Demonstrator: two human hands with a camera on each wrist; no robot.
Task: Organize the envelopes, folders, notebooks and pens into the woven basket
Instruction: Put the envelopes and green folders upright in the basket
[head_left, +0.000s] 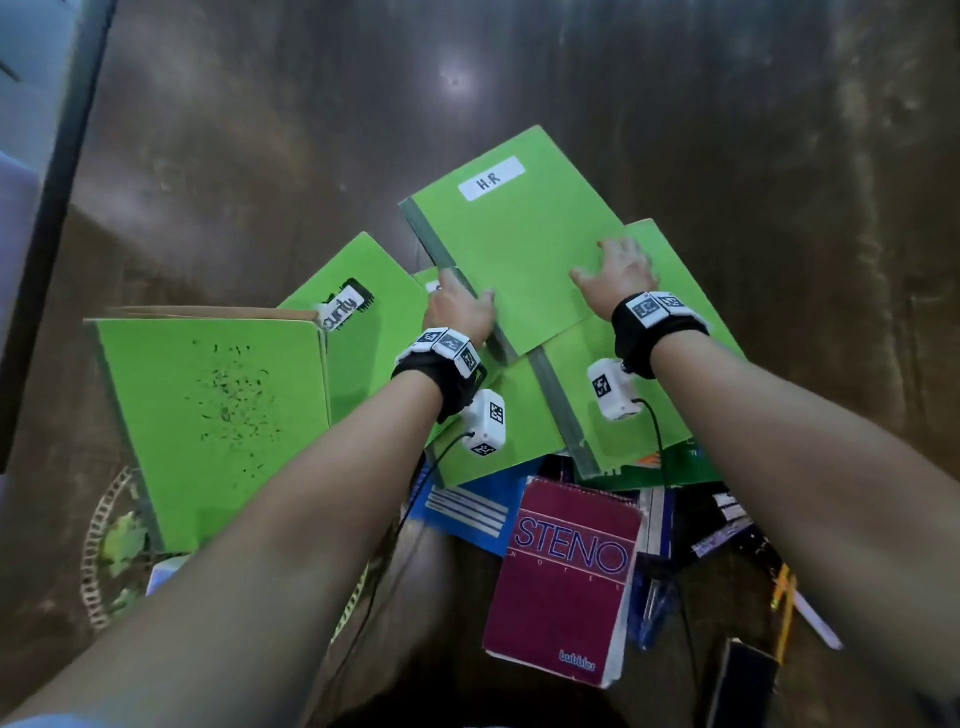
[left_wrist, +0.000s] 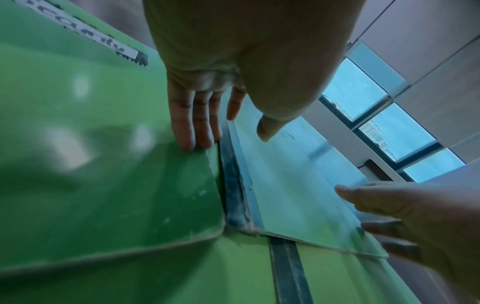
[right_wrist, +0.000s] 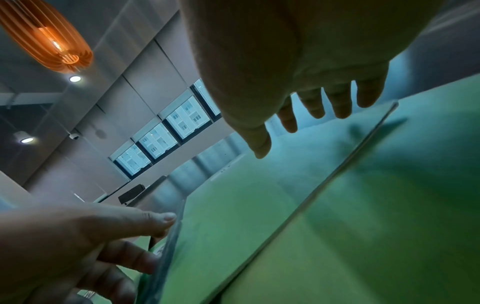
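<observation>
A green folder labelled H.R (head_left: 514, 244) lies on top of a fanned heap of green folders on the dark table. My left hand (head_left: 462, 304) holds its grey spine edge, thumb on top and fingers along and under the edge (right_wrist: 145, 261). My right hand (head_left: 615, 267) rests spread and flat on the cover near its right side. A folder labelled Security (head_left: 363, 322) lies to the left, and another green folder (head_left: 628, 431) sits under my right wrist. The woven basket (head_left: 93, 551) is at the lower left, with a speckled green folder (head_left: 208, 415) over it.
Near me lie a maroon Steno notebook (head_left: 566, 571), a blue notebook (head_left: 467, 512), dark notebooks (head_left: 722, 514), a blue pen (head_left: 649, 616) and a yellow pencil (head_left: 784, 608). A black object (head_left: 740, 680) sits at the bottom right. Bare table stretches beyond the folders.
</observation>
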